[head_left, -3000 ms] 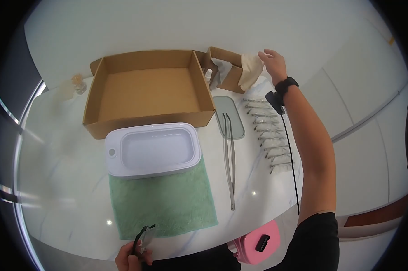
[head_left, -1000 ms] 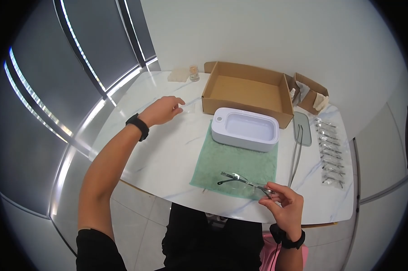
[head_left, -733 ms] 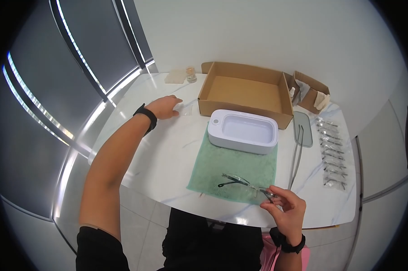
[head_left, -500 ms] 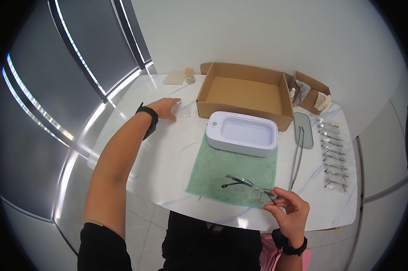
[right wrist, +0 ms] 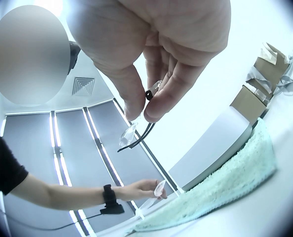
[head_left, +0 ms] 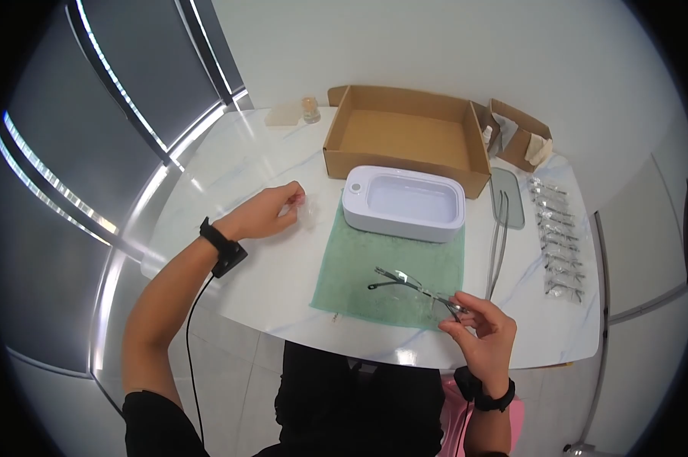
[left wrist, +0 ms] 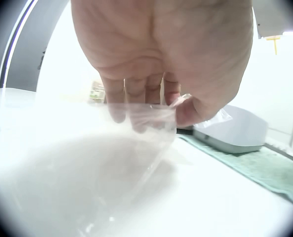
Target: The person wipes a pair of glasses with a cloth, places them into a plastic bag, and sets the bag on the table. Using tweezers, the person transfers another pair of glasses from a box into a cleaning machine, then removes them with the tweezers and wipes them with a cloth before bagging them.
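My left hand (head_left: 266, 212) pinches a clear plastic bag (head_left: 307, 215) between thumb and fingers, left of the green cloth. Up close in the left wrist view, the bag (left wrist: 151, 143) hangs thin and see-through below the fingertips. In my right hand (head_left: 484, 326) is a pair of eyeglasses (head_left: 405, 282), pinched near one end, with dark temples pointing left over the green cloth (head_left: 359, 278). The right wrist view shows thumb and finger meeting on the eyeglasses (right wrist: 131, 140). A lilac-white tub-shaped machine (head_left: 359, 217) stands at the cloth's far end.
Behind the machine is an open cardboard box (head_left: 405, 164); a smaller box (head_left: 519, 145) holding cloths stands right of it. Long tweezers (head_left: 498, 251) lie partly on a grey-green tray (head_left: 516, 217). Several bagged eyeglasses (head_left: 561, 244) line the right side. A small jar (head_left: 310, 110) stands back left.
The left hand has picked up the clear bag from the table. The eyeglasses, earlier low in the left hand, are now in the right. The head view has swung left.
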A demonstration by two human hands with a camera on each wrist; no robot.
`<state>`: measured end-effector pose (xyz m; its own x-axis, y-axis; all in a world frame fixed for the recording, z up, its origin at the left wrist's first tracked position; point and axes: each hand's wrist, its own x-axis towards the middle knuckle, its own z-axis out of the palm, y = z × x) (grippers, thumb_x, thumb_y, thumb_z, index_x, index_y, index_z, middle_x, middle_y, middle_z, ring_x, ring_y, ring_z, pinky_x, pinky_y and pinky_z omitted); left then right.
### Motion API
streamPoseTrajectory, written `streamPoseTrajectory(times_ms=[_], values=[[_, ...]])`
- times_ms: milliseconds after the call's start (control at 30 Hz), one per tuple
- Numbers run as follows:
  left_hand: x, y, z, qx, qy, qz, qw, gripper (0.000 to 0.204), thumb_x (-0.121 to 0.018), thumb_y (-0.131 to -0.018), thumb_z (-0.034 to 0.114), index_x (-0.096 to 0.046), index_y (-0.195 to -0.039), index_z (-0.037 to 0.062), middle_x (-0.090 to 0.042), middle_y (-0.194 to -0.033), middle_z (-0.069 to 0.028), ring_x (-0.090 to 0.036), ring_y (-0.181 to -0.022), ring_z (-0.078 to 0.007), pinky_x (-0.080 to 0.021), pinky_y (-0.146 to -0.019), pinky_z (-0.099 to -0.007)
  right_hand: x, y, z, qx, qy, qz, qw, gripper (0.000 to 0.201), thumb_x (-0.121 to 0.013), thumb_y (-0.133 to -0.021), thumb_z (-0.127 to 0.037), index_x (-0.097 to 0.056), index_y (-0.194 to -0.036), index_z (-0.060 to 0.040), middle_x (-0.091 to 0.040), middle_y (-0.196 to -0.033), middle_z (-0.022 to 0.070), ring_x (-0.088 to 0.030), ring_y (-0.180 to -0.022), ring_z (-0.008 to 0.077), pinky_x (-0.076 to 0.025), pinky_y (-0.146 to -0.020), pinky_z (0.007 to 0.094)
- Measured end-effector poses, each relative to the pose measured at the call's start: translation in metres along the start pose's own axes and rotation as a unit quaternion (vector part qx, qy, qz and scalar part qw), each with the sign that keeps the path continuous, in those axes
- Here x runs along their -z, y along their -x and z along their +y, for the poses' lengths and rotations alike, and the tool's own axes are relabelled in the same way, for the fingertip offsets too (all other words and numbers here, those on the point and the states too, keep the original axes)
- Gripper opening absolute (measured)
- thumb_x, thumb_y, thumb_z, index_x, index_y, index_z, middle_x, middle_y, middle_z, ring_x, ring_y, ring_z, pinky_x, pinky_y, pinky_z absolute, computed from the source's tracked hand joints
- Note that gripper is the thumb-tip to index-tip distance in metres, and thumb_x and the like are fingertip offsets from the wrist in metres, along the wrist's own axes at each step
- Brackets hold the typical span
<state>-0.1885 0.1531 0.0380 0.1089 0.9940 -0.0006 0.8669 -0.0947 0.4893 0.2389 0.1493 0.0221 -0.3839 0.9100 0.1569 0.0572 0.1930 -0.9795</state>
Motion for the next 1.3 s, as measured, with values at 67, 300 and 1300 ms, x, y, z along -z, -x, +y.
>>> streamPoseTrajectory(times_ms=[67, 300, 1300], values=[[-0.001, 0.015, 0.043, 0.044, 0.061, -0.035, 0.997, 0.027, -0.043, -0.089, 0.003, -0.045, -0.116, 0.0008, -0.053, -0.085, -0.0125, -0.054, -0.078, -0.0253, -0.045, -0.078, -0.0352, -0.007, -0.001, -0.002, 0.008, -0.011, -0.007, 1.000, 0.042, -0.077, -0.075, 0.009, -0.066, -0.116, 0.0048, -0.069, -0.104, 0.0151, -0.071, -0.086, 0.0190, -0.057, -0.079, 0.0268], [-0.017, 0.045, 0.114, -0.014, 0.076, -0.030, 0.997, 0.039, -0.054, -0.089, 0.016, -0.043, -0.124, 0.0033, -0.043, -0.077, -0.0074, -0.044, -0.070, -0.0201, -0.042, -0.069, -0.0334, -0.023, 0.002, -0.005, 0.098, 0.009, 0.045, 0.994, 0.041, -0.076, -0.076, 0.009, -0.066, -0.115, 0.0043, -0.069, -0.102, 0.0148, -0.071, -0.086, 0.0185, -0.057, -0.078, 0.0269], [-0.045, 0.038, 0.160, -0.168, -0.053, -0.008, 0.984, 0.040, -0.074, -0.084, 0.028, -0.055, -0.114, 0.0089, -0.064, -0.099, -0.0123, -0.064, -0.090, -0.0333, -0.051, -0.074, -0.0427, -0.019, -0.006, -0.026, 0.175, 0.184, -0.058, 0.966, 0.046, -0.081, -0.074, -0.004, -0.067, -0.117, -0.0079, -0.068, -0.087, 0.0088, -0.065, -0.070, 0.0185, -0.053, -0.065, 0.0283]])
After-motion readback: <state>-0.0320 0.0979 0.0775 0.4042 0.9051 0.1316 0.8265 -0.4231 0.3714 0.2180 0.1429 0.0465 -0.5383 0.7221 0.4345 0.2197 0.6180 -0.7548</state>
